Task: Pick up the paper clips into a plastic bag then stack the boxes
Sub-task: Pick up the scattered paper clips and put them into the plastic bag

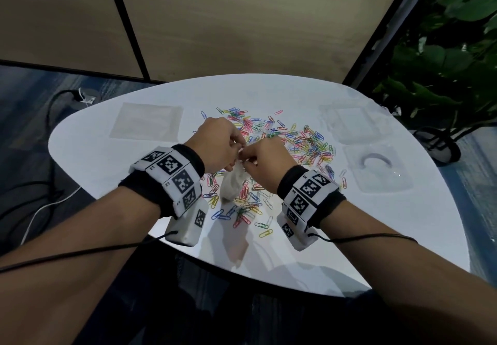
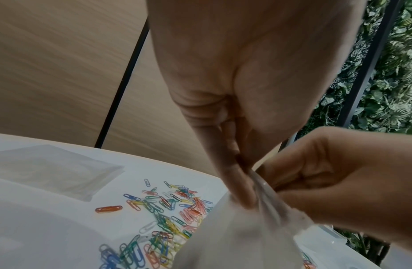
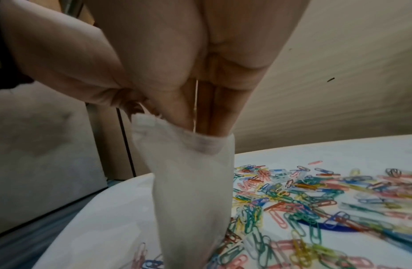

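Observation:
A small translucent plastic bag (image 1: 233, 183) hangs between my hands above the white table (image 1: 113, 161). My left hand (image 1: 237, 149) pinches one side of its top edge. My right hand (image 1: 246, 159) pinches the other side. In the left wrist view the left fingertips (image 2: 243, 193) squeeze the bag (image 2: 235, 236) beside the right hand (image 2: 327, 174). In the right wrist view the right fingers (image 3: 209, 125) reach into the bag's mouth (image 3: 200, 143). Coloured paper clips (image 1: 298, 140) lie scattered under and beyond the hands. Two clear plastic boxes (image 1: 353, 124) (image 1: 376, 168) sit at the right.
A flat pile of spare clear bags (image 1: 146, 124) lies at the table's back left. Wooden wall panels stand behind the table and a leafy plant (image 1: 451, 48) to the right. Cables run over the floor (image 1: 48, 188) at the left.

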